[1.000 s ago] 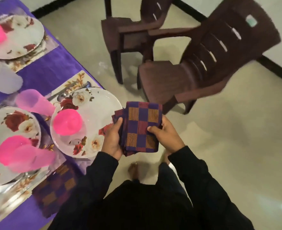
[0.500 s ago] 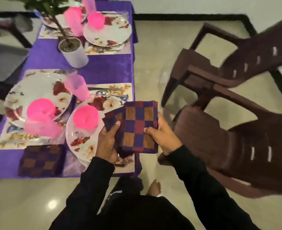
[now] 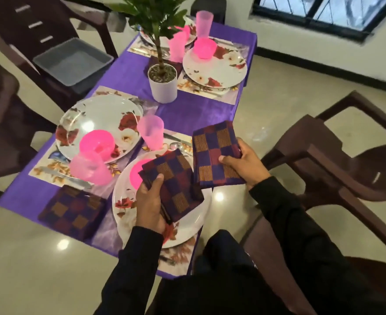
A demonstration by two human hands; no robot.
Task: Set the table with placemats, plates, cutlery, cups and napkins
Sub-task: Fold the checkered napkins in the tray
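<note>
My right hand (image 3: 244, 162) pinches one folded checked napkin (image 3: 215, 153) just off the table's right edge. Over the near floral plate (image 3: 194, 219), my left hand (image 3: 150, 201) grips a small stack of the same checked napkins (image 3: 176, 185). A pink bowl (image 3: 136, 173) on that plate is partly hidden behind the stack. Another folded napkin (image 3: 71, 211) lies on the purple tablecloth (image 3: 187, 112) at the near left. Each of the other settings has a floral plate (image 3: 98, 123), a pink bowl (image 3: 96, 144) and a pink cup (image 3: 152, 133) on a placemat.
A potted plant (image 3: 162, 83) stands mid-table. A grey tub (image 3: 72, 61) rests on a chair at the far left. Dark brown plastic chairs (image 3: 337, 169) crowd the right side and the left. A window (image 3: 319, 12) is in the far wall.
The napkins were one stack held by both hands; now my right hand has drawn one napkin off to the right, and my left keeps the rest. My view has swung up over the table.
</note>
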